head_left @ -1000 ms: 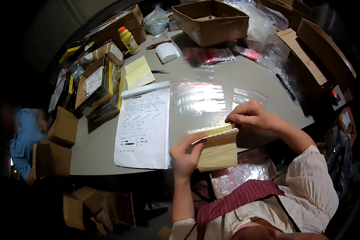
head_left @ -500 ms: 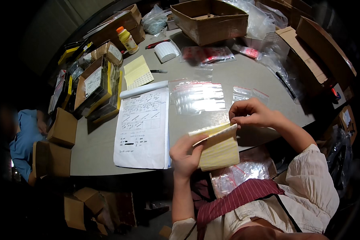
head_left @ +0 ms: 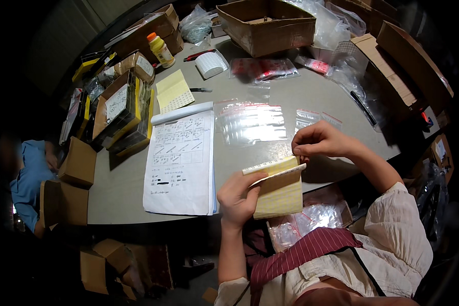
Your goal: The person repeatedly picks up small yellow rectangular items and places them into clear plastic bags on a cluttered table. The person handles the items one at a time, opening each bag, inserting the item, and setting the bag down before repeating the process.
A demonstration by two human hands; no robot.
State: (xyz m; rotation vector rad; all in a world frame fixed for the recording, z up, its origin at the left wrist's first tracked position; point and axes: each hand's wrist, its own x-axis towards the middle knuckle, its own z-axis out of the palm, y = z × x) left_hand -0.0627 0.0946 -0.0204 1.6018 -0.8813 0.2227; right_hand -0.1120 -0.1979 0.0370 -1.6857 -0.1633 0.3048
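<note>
Yellow sticker sheets [head_left: 279, 196], folded over along the top, are gripped in my left hand [head_left: 238, 199] just past the table's front edge. The thumb lies across the front and the fingers go behind. A pale strip with a row of small printed marks [head_left: 264, 165] shows along the fold. By the sheets' upper right corner, my right hand [head_left: 319, 142] is closed in a pinch of thumb and forefinger. Whatever sits between those fingertips is too small to make out. Clear zip bags [head_left: 255, 123] with red edges lie spread beyond the sheets.
A handwritten notepad [head_left: 181, 158] lies to the left. Behind it are another yellow sticker sheet [head_left: 174, 92] and a yellow bottle [head_left: 160, 51]. A cardboard box [head_left: 265, 30] stands at the back. A box of small bags [head_left: 311, 224] sits by my lap. Someone in blue [head_left: 30, 178] is at far left.
My right hand has lifted slightly from the sheets' corner. The folded top edge stands further apart, showing more of the marked strip.
</note>
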